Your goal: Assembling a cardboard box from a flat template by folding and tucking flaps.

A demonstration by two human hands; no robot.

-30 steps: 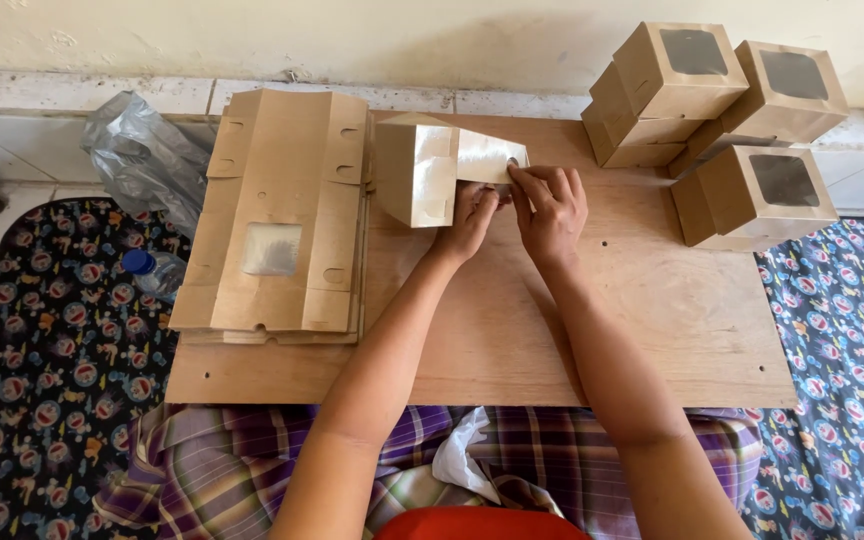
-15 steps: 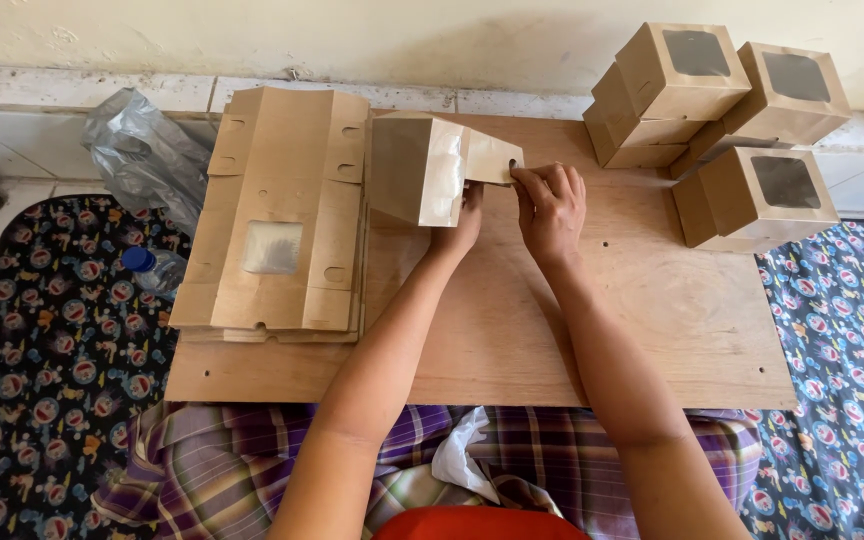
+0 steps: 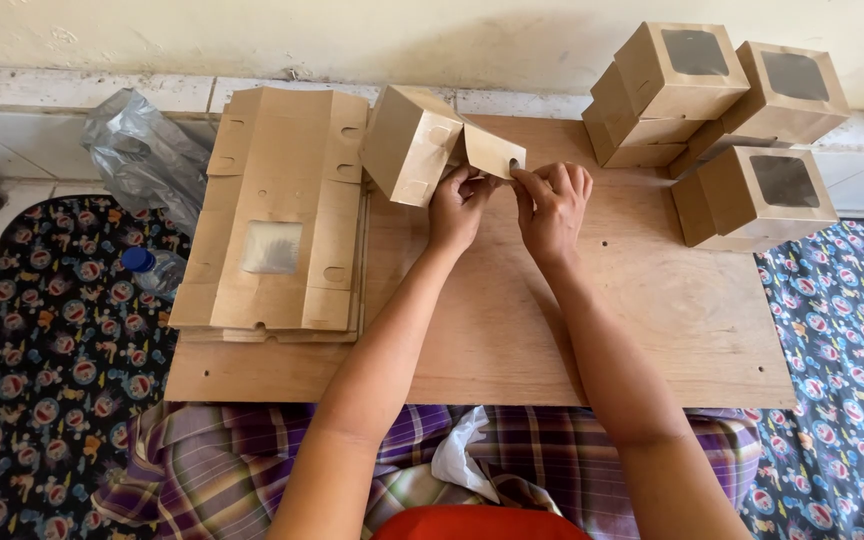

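Observation:
A half-folded brown cardboard box point(image 3: 414, 143) stands at the far middle of a wooden board point(image 3: 512, 320), with one flap point(image 3: 493, 150) sticking out to its right. My left hand point(image 3: 457, 205) grips the box at its lower right edge. My right hand point(image 3: 552, 205) pinches the flap's right end between thumb and fingers. A stack of flat box blanks point(image 3: 277, 215), the top one with a clear window, lies on the board to the left of my hands.
Several finished brown boxes with dark windows point(image 3: 742, 130) are piled at the far right of the board. A crumpled grey plastic bag point(image 3: 142, 155) and a blue-capped bottle point(image 3: 147, 268) lie left of the blanks. Patterned mats point(image 3: 42, 370) cover the floor on both sides.
The box has been turned and stood more upright between my hands. Both hands have shifted slightly toward the far edge, and the flap now points out to the right.

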